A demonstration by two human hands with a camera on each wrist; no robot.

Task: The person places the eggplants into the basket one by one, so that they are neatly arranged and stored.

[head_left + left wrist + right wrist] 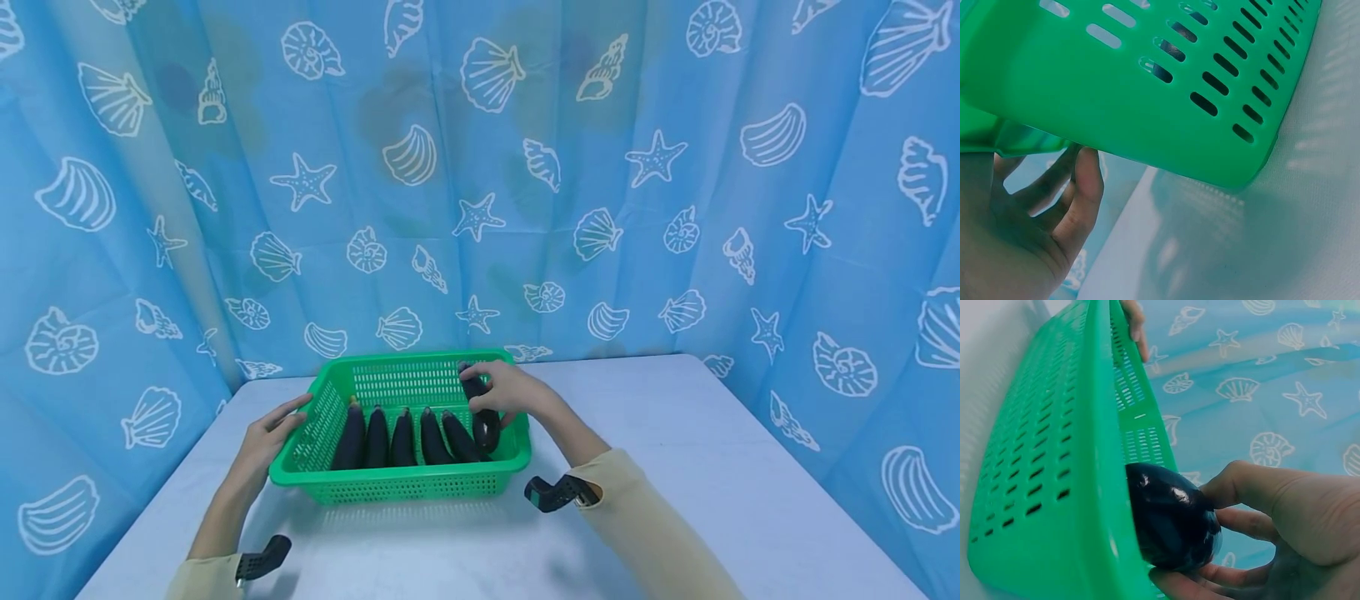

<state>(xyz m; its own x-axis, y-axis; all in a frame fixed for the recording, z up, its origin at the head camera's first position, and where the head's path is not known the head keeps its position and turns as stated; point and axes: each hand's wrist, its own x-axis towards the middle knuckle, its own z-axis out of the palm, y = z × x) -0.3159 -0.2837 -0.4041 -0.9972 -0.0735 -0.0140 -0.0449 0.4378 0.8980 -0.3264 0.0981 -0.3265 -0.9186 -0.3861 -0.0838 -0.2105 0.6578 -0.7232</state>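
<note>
A green plastic basket (390,477) with slotted walls stands on the table. Several dark purple eggplants (402,437) lie side by side in it, stems towards the back. My left hand (272,433) holds the basket's left rim; in the left wrist view its thumb and fingers (1088,178) meet the rim's underside. At the basket's right end, my right hand (513,390) grips one eggplant (486,429) between thumb and fingers. The right wrist view shows that eggplant's glossy rounded end (1172,519) just inside the basket wall, with the fingers around it.
A white-covered table (660,450) extends to both sides of the basket and in front of it. Behind and at the sides hangs a blue curtain (525,233) printed with white shells and starfish. A black device (555,493) is strapped at the right wrist, another (264,560) at the left.
</note>
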